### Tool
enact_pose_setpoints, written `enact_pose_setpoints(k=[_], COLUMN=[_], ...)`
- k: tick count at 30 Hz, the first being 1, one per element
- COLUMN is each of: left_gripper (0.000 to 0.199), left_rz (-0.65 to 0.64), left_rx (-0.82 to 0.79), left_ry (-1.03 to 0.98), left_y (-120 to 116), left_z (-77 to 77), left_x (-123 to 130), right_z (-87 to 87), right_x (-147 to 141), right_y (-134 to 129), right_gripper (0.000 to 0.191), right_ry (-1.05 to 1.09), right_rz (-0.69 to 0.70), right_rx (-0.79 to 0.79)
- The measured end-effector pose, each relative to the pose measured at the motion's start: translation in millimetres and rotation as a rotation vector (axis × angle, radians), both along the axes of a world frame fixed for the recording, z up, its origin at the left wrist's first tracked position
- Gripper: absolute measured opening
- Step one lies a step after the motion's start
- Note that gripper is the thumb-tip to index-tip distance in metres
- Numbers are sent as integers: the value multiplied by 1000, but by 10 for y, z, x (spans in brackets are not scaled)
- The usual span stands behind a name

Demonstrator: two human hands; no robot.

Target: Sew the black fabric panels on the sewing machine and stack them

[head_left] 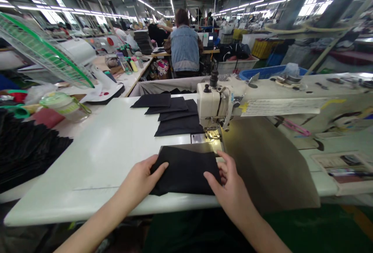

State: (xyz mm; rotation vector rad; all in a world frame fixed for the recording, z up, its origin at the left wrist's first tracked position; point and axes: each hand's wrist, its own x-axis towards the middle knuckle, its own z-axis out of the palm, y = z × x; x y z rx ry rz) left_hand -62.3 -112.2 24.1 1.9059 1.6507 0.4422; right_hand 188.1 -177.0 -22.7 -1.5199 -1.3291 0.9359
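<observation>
A black fabric piece (186, 171) lies at the front of the white sewing table, just before the needle area. My left hand (150, 173) grips its left edge, thumb on top and fingers underneath. On the opposite edge my right hand (225, 175) pinches the cloth, its thumb on top and the other fingers partly behind it. Beyond the cloth stands the sewing machine (215, 103), its presser foot (214, 135) lit by a small lamp. Several black fabric pieces (177, 123) lie overlapped to the left of the machine head.
A pile of black cloth (29, 148) is at the far left, near a lidded plastic cup (65, 107) and a white-and-green fan (52, 54). At right, a tray (346, 171) holds small tools. A person in a denim vest (184, 49) sits ahead, facing away.
</observation>
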Motion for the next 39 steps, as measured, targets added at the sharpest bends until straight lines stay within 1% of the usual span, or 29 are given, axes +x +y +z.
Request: enact_pose_setpoints(k=[1, 3, 5, 6, 10, 12, 16, 22, 26, 29, 33, 36, 38, 39], left_gripper=[33, 33, 33, 32, 25, 22, 22, 26, 24, 24, 28, 27, 28, 28], left_rz=[29, 77, 87, 80, 26, 5, -1, 3, -8, -1, 53, 54, 56, 66], left_rx=[49, 120, 133, 131, 129, 129, 104, 113, 80, 65, 67, 53, 38, 58], left_ry=[42, 89, 93, 94, 178, 232, 290, 325, 401, 465, 509, 546, 616, 654], left_y=[12, 15, 1, -9, -25, -12, 29, 39, 31, 46, 112, 149, 149, 142], left_z=[-19, -49, -71, -78, -90, -85, -66, -86, -67, -6, 68, 70, 50, 38], left_x=[17, 25, 19, 15, 20, 28, 37, 34, 69, 110, 131, 113, 98, 96], right_z=[35, 112, 159, 161, 59, 4, -26, -34, -39, 0, 34, -16, -68, -92], right_x=[0, 20, 40, 43, 0, -27, -35, -6, -11, -41, -87, -93, -83, -76], right_y=[33, 76, 103, 116, 162, 171, 162, 180, 192, 179, 154, 135, 116, 105], right_gripper=[57, 41, 24, 20, 25, 27, 27, 27, 27, 27, 26, 26, 26, 26], right_ry=[18, -19, -101, -134, -231, -288, -376, -431, -478, -597, -789, -843, -875, -892], right_rz=[25, 84, 131, 142, 83, 50, 28, 29, 43, 45, 17, 38, 71, 87], right_rx=[-18, -38, -4, 33, 205, 247, 271, 286, 279, 290, 381, 433, 443, 445])
